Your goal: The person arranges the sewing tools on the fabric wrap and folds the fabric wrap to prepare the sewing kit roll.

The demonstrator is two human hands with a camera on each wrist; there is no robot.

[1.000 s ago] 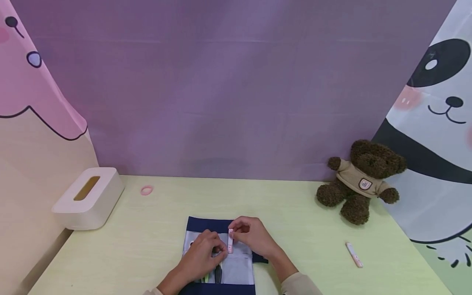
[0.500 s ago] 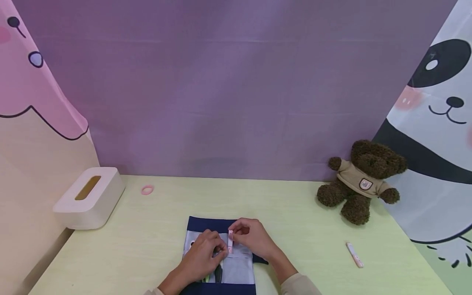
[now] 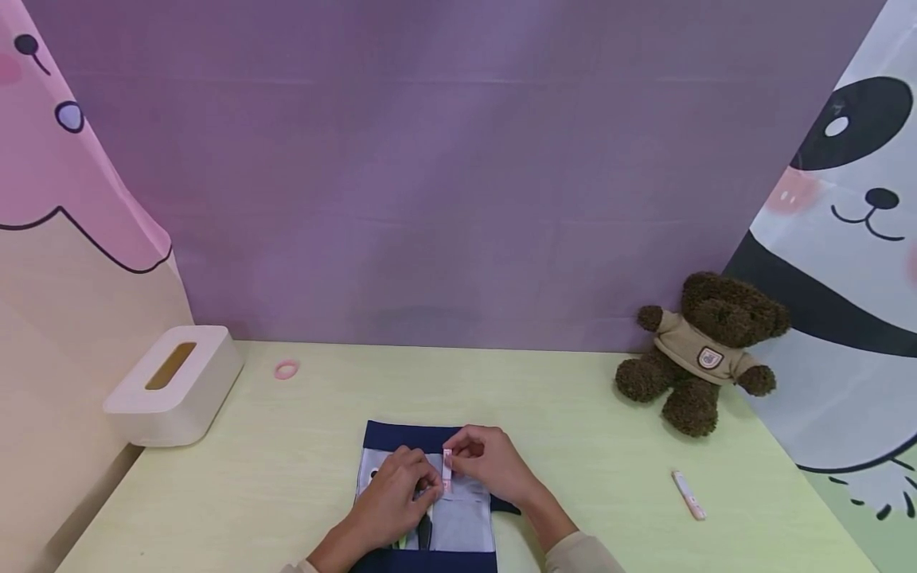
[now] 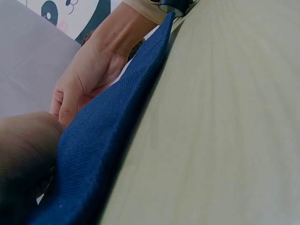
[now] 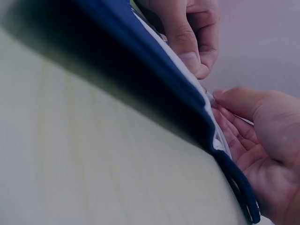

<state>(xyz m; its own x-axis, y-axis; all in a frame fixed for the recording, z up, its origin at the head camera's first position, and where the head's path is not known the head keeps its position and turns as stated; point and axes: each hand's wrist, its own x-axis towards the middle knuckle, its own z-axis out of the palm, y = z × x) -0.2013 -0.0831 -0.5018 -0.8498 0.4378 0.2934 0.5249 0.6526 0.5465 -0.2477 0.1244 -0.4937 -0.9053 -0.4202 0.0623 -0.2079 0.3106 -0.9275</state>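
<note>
A navy-edged case (image 3: 469, 525) with a pale grey inside lies unfolded on the table. The right hand (image 3: 494, 465) pinches the top of a small pink-and-white stick (image 3: 447, 471), which stands lengthwise over the case's upper half. Beside the stick's lower end, the left hand (image 3: 396, 493) has its thumb and fingertips together at the inner fabric; what they pinch is too small to tell. Below that hand a dark-handled tool (image 3: 425, 533) and something green sit in the case. In the right wrist view, the fingertips of the right hand (image 5: 267, 136) meet near the case's edge (image 5: 164, 65).
A white tissue box (image 3: 175, 390) stands at the left, with a pink ring (image 3: 286, 369) near the table's back edge. At the back right sits a brown teddy bear (image 3: 705, 350). Another pink-and-white stick (image 3: 689, 495) lies on the table (image 3: 587, 446) at the right.
The right hand and the pink-and-white stick have moved slightly down toward the case's middle seam. The left hand stays almost where it was.
</note>
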